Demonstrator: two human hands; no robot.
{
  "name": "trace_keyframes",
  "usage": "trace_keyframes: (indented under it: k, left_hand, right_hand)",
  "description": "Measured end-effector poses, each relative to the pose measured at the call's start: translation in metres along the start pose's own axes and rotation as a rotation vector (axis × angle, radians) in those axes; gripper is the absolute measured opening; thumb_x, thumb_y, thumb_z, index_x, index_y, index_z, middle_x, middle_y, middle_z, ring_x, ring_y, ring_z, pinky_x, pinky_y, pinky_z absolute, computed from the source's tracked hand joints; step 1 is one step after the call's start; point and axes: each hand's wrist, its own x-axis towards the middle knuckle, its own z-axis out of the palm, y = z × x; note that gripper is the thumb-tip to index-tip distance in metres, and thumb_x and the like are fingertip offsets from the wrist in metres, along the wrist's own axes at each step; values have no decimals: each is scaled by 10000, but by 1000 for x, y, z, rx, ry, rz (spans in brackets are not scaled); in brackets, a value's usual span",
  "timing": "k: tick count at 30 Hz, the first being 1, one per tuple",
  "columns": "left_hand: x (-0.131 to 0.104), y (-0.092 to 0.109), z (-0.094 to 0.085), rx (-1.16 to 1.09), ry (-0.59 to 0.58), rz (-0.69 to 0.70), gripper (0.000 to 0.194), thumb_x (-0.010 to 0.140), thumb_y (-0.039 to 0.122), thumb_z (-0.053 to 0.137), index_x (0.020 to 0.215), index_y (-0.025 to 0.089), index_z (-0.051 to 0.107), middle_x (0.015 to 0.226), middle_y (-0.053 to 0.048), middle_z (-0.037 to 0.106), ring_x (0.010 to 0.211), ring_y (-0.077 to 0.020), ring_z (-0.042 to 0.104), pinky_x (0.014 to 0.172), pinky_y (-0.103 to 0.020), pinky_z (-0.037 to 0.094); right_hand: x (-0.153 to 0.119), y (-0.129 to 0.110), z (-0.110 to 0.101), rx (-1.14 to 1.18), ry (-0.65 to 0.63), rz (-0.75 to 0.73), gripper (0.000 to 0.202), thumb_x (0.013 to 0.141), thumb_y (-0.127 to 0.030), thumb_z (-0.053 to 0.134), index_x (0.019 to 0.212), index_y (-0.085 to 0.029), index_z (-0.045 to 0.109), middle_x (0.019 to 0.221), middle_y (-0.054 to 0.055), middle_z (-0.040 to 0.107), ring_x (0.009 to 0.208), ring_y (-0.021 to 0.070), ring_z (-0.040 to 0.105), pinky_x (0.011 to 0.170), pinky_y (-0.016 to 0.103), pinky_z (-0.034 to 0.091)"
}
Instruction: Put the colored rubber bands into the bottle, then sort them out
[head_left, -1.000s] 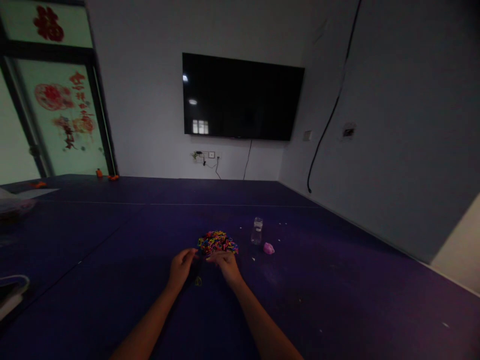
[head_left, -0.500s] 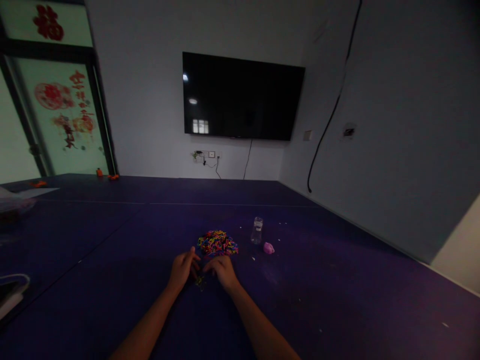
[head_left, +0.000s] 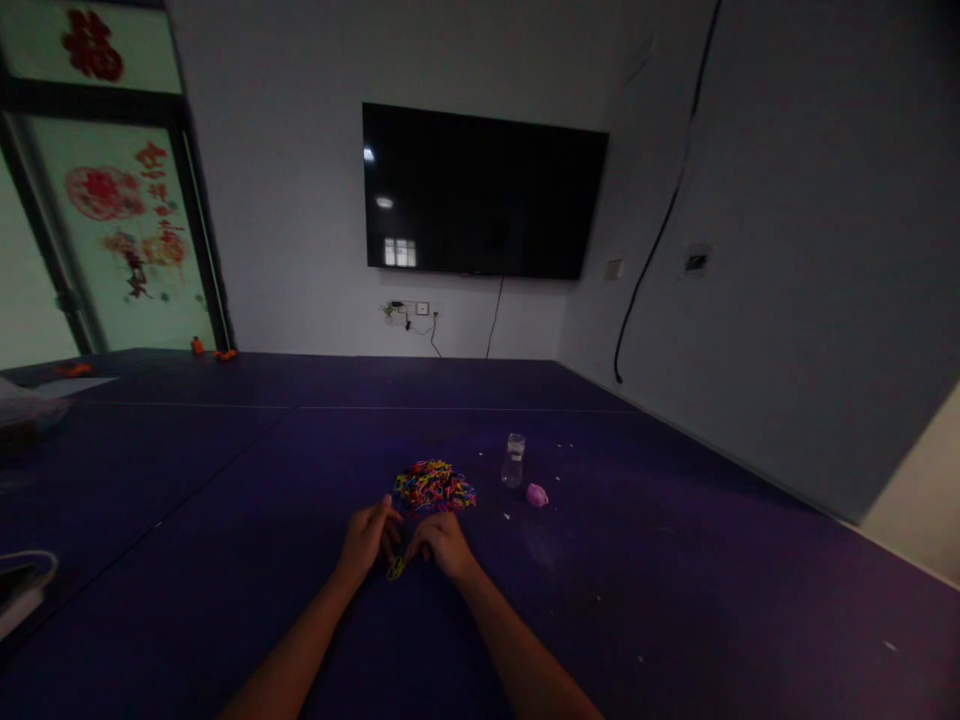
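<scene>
A heap of small multicoloured bands (head_left: 435,487) lies on the dark purple surface (head_left: 637,620), just beyond my hands. Close to the heap's near left side is my left hand (head_left: 367,535), its fingers curled and pointing down. Facing it from the right, my right hand (head_left: 442,543) has bent fingers near the surface. Between the two sets of fingertips, slightly nearer to me, is a small yellow-green looped bunch (head_left: 395,569). My right fingertips are beside this bunch; whether either hand grips it is too dark to tell.
A clear bottle (head_left: 514,462) stands right of the heap, with a pink object (head_left: 536,495) beside it. Small white scraps dot the surface. At the left edge are a white-edged device (head_left: 22,605) and a plastic bag (head_left: 26,408). Orange items (head_left: 225,355) lie far left.
The yellow-green bunch now shows as clearer loops, slightly to the left. My right fingers have shifted a little left. My left hand has barely moved.
</scene>
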Motion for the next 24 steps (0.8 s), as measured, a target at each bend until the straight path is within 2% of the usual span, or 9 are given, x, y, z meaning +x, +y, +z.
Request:
trace_keyframes:
  k: [3,7,9,11,13,16,19,21,24]
  left_hand:
    - [2,-1,0,5,24,28,608,745,699,339,646,155,591,465,-16,584,319,-128,517,320,-211,319]
    - [3,-2,-2,2,72,77,606,726,706,374,645,153,609,502,-33,609,377,-147,556,367,-233,377]
    - [3,-3,-2,10,91,87,608,718,710,387,667,152,625,535,-45,631,423,-163,584,401,-248,405]
    - [3,-3,-2,33,101,93,620,714,718,386,681,151,636,572,-60,653,481,-184,612,442,-267,435]
    - [3,-2,-3,71,110,101,631,717,723,376,677,153,642,616,-75,675,551,-207,638,494,-289,464]
    - [2,0,-3,139,106,119,627,746,704,352,674,162,658,690,-91,702,674,-239,660,588,-322,495]
    - [2,3,-3,199,87,154,594,784,656,341,686,176,677,757,-87,716,775,-253,659,710,-352,500]
    - [1,4,-2,234,78,191,560,798,622,349,703,187,688,794,-80,719,816,-251,654,792,-365,483]
    - [1,3,0,269,64,236,523,810,587,357,724,196,693,829,-75,718,848,-246,650,858,-370,457]
  right_hand:
    - [1,2,-1,-40,69,4,338,659,-150,375,491,-168,668,429,3,561,399,98,433,408,178,310]
    - [1,2,2,-37,-21,-9,329,649,-141,376,507,-167,671,458,-1,582,387,94,432,409,184,315]
    - [1,2,3,-18,-18,-8,343,672,-148,367,528,-164,678,473,2,590,383,95,427,408,189,313]
    - [1,2,1,-47,78,-19,350,710,-168,371,562,-164,688,448,-2,562,389,101,432,424,194,321]
    - [1,2,-5,-145,238,-39,341,748,-199,387,611,-170,697,461,-2,564,436,115,478,467,201,349]
    - [-2,1,-21,-354,506,-34,319,798,-243,402,722,-187,707,640,28,659,593,147,575,569,222,395]
    - [-5,2,-38,-545,687,17,300,830,-280,419,831,-188,704,797,67,689,735,183,607,665,254,415]
    - [-5,5,-46,-630,723,31,297,845,-280,421,847,-185,703,838,84,686,805,197,604,720,269,417]
    - [-2,10,-51,-694,658,12,294,857,-234,418,833,-185,707,866,91,683,889,200,590,790,278,410]
